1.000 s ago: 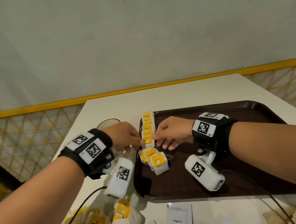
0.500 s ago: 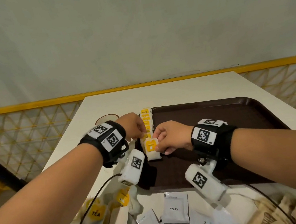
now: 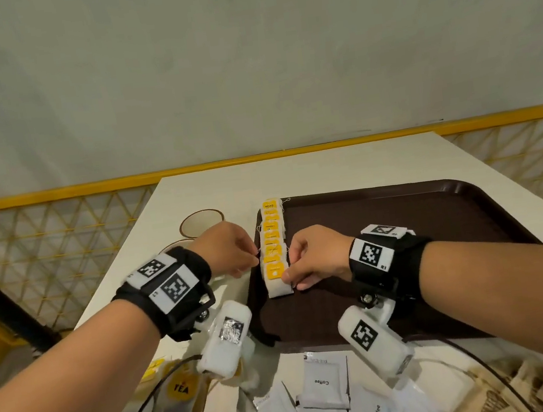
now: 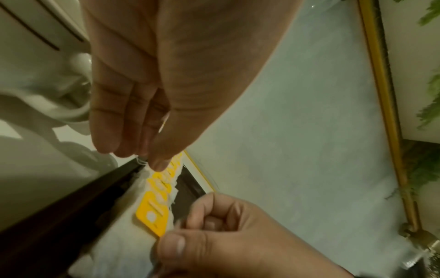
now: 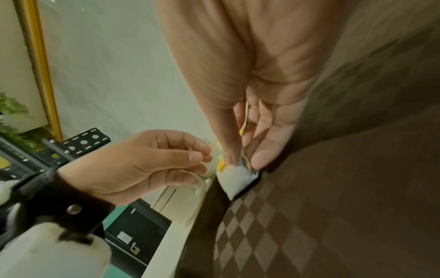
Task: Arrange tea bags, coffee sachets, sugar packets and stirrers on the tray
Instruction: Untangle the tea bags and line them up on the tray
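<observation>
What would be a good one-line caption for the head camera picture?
Both hands, left hand and right hand, tidy a row of tea bags along the left edge of a brown tray.

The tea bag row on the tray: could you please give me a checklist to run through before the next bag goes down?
1. Tea bag row runs along the tray's left edge, overlapping: ok.
2. Nearest tea bag lies on the tray: ok.
3. Right hand pinches that bag's right edge: ok.
4. Left hand pinches a thin string at the row's left side: ok; which bag it belongs to: cannot tell.
5. Spare tea bags and coffee sachets wait on the table: ok.
6. Stirrers located: cannot tell.
</observation>
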A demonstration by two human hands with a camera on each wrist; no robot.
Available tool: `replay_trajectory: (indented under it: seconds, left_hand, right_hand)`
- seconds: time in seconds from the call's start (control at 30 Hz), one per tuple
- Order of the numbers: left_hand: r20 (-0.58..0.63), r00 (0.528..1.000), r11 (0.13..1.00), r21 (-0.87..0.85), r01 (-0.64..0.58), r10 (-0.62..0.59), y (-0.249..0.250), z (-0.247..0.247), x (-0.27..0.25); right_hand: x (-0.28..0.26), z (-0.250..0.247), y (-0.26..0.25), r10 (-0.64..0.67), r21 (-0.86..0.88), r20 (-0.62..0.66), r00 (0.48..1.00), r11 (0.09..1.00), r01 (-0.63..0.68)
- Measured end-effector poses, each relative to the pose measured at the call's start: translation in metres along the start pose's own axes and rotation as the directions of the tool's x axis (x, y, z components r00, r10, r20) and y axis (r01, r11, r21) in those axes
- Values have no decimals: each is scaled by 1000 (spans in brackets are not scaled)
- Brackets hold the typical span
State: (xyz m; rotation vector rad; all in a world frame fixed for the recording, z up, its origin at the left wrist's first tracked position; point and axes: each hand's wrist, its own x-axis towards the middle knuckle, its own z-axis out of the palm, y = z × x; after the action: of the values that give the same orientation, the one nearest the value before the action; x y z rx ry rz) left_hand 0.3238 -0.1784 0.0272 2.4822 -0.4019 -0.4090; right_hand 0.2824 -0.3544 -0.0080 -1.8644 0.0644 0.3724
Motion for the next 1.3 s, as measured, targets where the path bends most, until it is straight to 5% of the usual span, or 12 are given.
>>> replay_trajectory:
  seconds: [0.27,0.57,0.8,1.0,1.3]
  left_hand:
    - [44,998,970,240,27,-39,3,13,-20]
    - [138,979,988,70,140,-149,1,15,-27]
    - [213,968,991,65,118,-130,-2,17,-37]
    - [69,995,966,252,53,-73,1,15,-34]
    - [54,997,980,195,45,-57,-2,19,-27]
  right_hand:
    - [2,3,1,-17,1,-45,999,1000,17]
    - [-2,-2,11,-11,-77,-69,998,997,6]
    - [-9,-1,15,-9,-48,1,1000,999,9]
    - [-8,0,11,-22,-7,-29,999,1000,22]
    - [1,9,3,-25,-41,-43,999,999,23]
